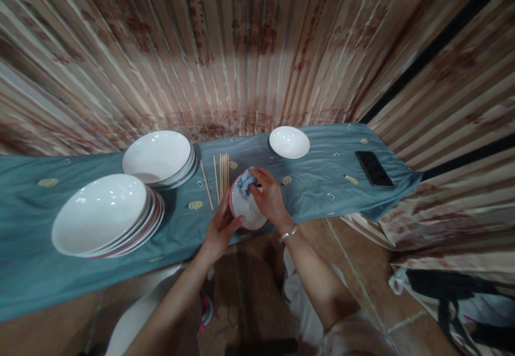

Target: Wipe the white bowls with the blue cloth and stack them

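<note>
A white bowl with a red rim (250, 214) is tilted toward me at the table's near edge. My left hand (220, 229) grips its left side, thumb over the rim and fingers behind. Pinched in my right hand (269, 195) is a bluish cloth (244, 182), pressed against the inside of the bowl near its upper rim. Just left of the bowl lie several wooden chopsticks (224, 171), most side by side, with one (206, 184) set apart at a slant.
Stacks of white plates stand at left, one nearer (100, 214) and one behind (156, 155). A small white bowl (289, 142) sits at the back, and a black phone (373, 168) at right. Green-blue cloth covers the narrow table (317, 184); patterned curtains (249, 50) hang behind.
</note>
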`<state>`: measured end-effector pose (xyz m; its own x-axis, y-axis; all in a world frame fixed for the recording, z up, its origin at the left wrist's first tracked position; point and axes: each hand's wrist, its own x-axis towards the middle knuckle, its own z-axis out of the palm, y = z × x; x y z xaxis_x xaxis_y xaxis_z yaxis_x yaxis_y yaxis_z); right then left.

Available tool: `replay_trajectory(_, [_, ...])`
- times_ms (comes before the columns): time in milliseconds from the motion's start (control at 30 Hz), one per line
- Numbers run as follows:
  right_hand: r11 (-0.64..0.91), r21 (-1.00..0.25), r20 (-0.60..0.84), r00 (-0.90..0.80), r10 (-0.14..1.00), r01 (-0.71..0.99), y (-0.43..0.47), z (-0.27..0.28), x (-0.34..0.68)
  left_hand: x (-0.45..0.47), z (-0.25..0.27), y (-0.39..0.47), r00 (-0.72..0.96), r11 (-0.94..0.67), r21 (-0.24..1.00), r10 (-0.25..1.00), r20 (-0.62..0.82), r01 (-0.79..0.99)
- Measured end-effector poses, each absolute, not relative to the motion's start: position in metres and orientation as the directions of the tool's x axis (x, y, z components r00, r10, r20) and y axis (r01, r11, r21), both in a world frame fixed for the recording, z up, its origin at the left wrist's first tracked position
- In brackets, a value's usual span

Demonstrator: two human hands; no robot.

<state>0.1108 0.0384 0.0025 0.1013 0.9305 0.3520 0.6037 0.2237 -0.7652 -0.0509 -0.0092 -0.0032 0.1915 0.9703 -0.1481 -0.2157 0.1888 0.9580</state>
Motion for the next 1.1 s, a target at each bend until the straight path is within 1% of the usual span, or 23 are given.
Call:
replay_trajectory(300, [0.138, -0.676, 0.358, 0.159, 0.920, 0.723, 0.036, -0.003, 0.114, -0.052, -0.009, -0.009, 0.198, 0.184, 0.962, 0.970, -0.143, -0.203])
replay_trajectory(567, [0.051, -0.601, 0.274, 0.146, 0.951, 0.798, 0.032, 0.000, 0.123, -0.053, -0.004, -0.009, 0.206, 0.221, 0.956, 0.962, -0.181, -0.191])
replay_trajectory(833, [0.008, -0.496, 0.223, 0.118, 0.968, 0.868, 0.019, -0.001, 0.130, -0.053, 0.000, -0.009, 0.216, 0.209, 0.962, 0.961, -0.170, -0.173])
replay_trajectory(1100, [0.017, -0.373, 0.204, 0.065, 0.977, 0.928, 0.007, 0.001, 0.132, -0.051, 0.000, -0.009, 0.218, 0.210, 0.957, 0.962, -0.165, -0.198])
